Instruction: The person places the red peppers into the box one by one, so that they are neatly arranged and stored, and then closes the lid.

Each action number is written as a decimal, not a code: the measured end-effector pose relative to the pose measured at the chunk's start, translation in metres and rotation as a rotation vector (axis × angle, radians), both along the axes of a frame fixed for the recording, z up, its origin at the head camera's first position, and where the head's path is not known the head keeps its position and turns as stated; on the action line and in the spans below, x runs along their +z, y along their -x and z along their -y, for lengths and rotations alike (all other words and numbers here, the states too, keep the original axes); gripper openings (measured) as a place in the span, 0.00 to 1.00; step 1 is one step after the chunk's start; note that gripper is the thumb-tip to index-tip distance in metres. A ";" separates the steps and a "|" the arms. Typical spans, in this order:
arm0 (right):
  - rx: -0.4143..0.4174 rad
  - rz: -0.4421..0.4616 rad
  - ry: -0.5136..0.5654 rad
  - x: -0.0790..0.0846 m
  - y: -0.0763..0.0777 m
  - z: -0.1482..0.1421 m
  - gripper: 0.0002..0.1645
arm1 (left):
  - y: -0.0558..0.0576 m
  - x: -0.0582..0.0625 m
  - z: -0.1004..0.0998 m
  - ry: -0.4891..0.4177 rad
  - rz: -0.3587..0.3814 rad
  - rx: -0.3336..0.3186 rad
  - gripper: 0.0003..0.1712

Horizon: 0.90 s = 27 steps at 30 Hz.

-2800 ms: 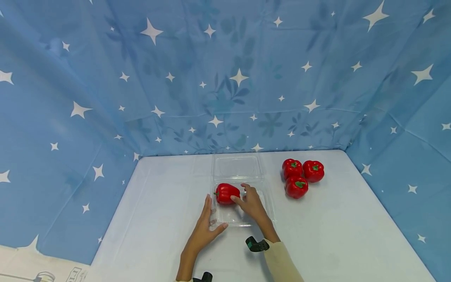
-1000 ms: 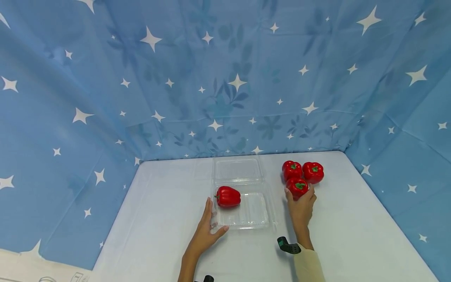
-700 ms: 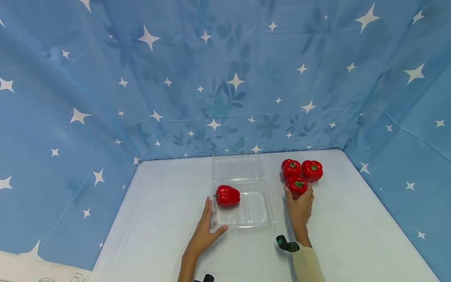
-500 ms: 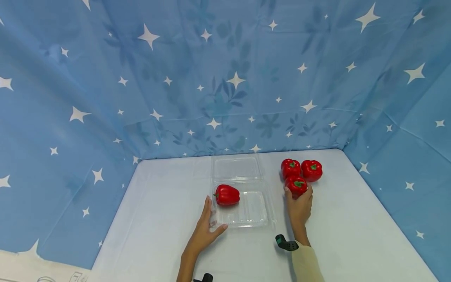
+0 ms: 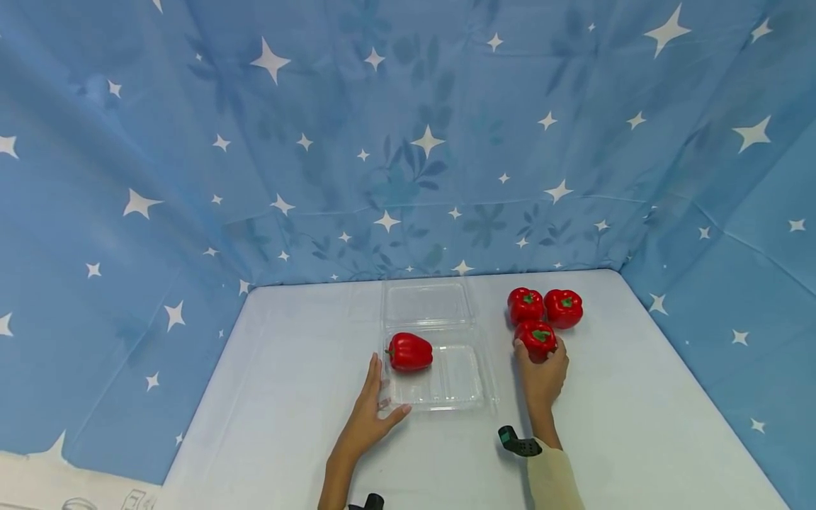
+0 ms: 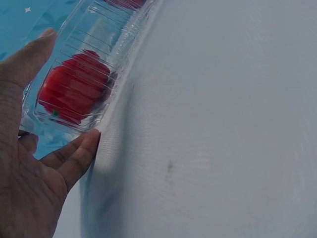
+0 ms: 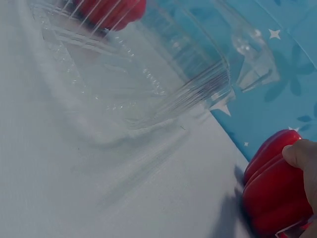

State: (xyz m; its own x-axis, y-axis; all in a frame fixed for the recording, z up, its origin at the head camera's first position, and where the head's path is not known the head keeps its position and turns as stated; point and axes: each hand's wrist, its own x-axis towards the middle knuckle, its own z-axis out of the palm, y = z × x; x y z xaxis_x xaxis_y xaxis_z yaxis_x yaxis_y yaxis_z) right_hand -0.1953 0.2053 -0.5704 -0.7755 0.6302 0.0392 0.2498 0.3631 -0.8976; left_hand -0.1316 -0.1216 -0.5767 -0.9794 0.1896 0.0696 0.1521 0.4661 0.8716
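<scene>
A clear plastic clamshell box (image 5: 462,379) lies with its lid (image 5: 427,303) folded back. On its left side rests a red bell pepper (image 5: 410,352), lying on its side. My left hand (image 5: 366,421) touches the box's near left corner, fingers along its left wall and thumb at the front; the left wrist view shows the fingertips (image 6: 91,139) against the box. At the right, my right hand (image 5: 543,375) grips a second bell pepper (image 5: 534,336), stem up. The right wrist view shows the thumb (image 7: 297,153) pressed on that pepper (image 7: 275,191); the other fingers are mostly hidden.
Two more red bell peppers, one at the back left (image 5: 525,306) and one at the back right (image 5: 564,309), stand close behind the held one. The white table (image 5: 287,368) meets a blue starry curtain (image 5: 357,177) at its back edge.
My right hand has left the box and the pepper in it, moved right and taken hold of another pepper, which has shifted slightly towards me. The left hand stays at the box.
</scene>
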 end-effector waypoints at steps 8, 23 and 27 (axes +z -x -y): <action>-0.010 -0.032 0.096 -0.001 -0.004 -0.002 0.53 | 0.001 0.001 0.000 0.002 -0.015 -0.002 0.60; -0.024 -0.198 0.273 0.009 -0.012 -0.001 0.51 | 0.000 0.000 0.001 -0.004 -0.027 -0.004 0.60; -0.024 -0.212 0.361 0.014 -0.013 -0.002 0.47 | 0.001 -0.001 0.000 0.002 -0.015 -0.003 0.60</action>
